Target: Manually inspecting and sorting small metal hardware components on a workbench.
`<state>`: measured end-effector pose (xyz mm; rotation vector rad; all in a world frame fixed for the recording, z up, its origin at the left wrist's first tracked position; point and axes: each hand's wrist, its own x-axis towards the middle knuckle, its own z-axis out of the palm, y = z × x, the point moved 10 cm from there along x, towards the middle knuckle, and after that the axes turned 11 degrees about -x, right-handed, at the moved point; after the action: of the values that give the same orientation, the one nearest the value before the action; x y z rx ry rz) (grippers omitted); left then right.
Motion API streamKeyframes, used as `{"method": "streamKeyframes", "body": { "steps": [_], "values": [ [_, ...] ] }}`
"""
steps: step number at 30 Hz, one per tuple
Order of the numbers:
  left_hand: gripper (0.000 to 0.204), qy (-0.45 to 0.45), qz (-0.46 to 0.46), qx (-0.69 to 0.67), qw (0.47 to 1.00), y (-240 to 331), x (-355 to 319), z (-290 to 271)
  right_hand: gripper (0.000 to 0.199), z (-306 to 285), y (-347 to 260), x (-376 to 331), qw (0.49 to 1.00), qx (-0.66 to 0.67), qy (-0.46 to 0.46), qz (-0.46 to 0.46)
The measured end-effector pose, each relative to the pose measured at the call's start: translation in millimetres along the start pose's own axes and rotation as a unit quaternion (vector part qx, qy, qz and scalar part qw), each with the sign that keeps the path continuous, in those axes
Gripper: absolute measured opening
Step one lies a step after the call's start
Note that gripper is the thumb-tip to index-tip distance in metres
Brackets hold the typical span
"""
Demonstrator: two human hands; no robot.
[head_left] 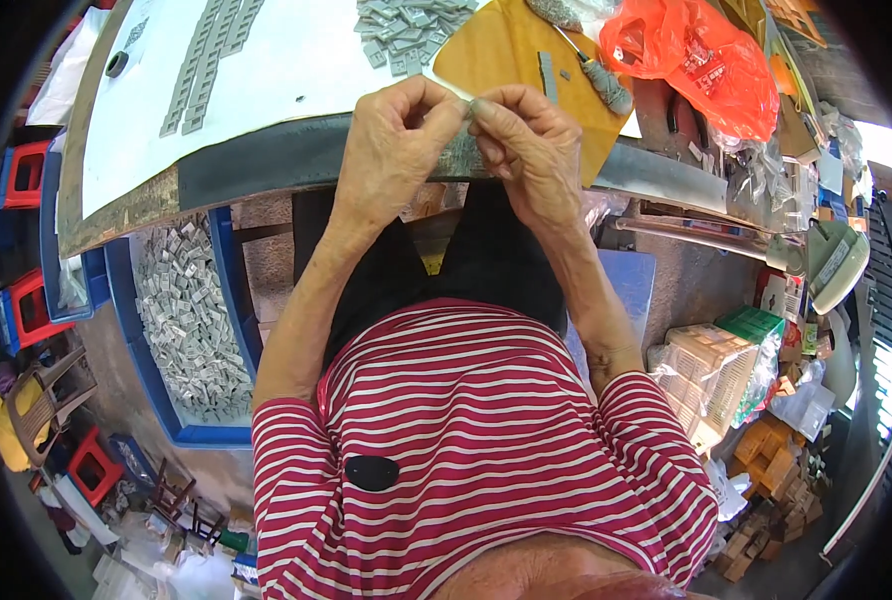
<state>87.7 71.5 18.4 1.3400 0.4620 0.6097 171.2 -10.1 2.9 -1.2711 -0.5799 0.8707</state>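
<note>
Above the table's front edge, my left hand (394, 137) and my right hand (534, 150) meet fingertip to fingertip. Both are closed in a pinch, and whatever lies between the fingers is too small to make out. Just beyond them a pile of small grey rectangular pieces (411, 32) rests on the white sheet (296, 70). Beyond my right hand, a short grey strip (547, 78) lies on a tan sheet (496, 50), beside a pointed tool with a wrapped grey handle (607, 88). Long rows of joined grey pieces (201, 75) lie on the left.
A black ring (117, 65) sits at the table's far left. Below the table on the left, a blue bin (136, 350) holds many grey pieces. A red plastic bag (706, 70) lies at the right, near a lamp-like fixture (834, 265). Plastic crates (706, 365) stand on the right floor.
</note>
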Motion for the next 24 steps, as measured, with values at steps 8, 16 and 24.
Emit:
{"method": "streamKeyframes", "body": {
  "steps": [8, 16, 24],
  "values": [
    [0.016, 0.018, 0.033, 0.017, 0.999, 8.8, -5.1, -0.3, 0.012, -3.2, -3.3, 4.0, 0.999, -0.019, 0.025, -0.016],
    [0.018, -0.011, 0.033, -0.045, 0.998, 5.0, -10.1, -4.5, 0.012, -6.6, -17.5, 4.9, 0.997, -0.069, 0.014, -0.043],
    [0.024, -0.014, 0.023, -0.095, 0.995, 3.0, -9.7, -5.1, 0.012, 1.7, -20.0, 1.9, 0.991, -0.125, -0.015, -0.042]
  ]
}}
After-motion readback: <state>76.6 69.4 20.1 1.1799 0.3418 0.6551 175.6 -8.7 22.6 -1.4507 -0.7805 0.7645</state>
